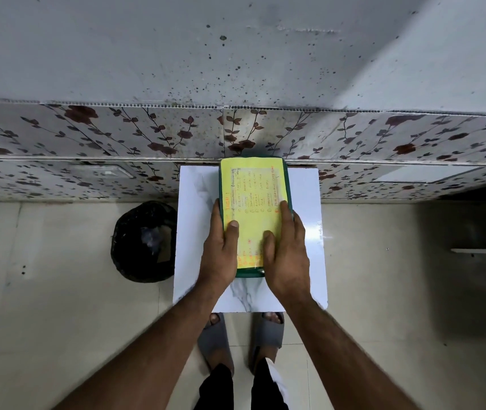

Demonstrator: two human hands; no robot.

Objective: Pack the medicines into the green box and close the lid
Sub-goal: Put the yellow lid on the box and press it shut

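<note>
We are pressing the lid [252,199] onto the green box [250,273], left hand [221,255] and right hand [286,255] lying flat; packing looks finished.

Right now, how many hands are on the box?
2: left hand on the box's left edge, right hand on its right edge, both thumbs on the lid.

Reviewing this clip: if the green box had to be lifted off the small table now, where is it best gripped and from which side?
Probably by the two long sides of the green box, one hand per side, coming from the near end. It lies lengthwise away from the person, and the left hand and right hand already flank it on the lid.
</note>
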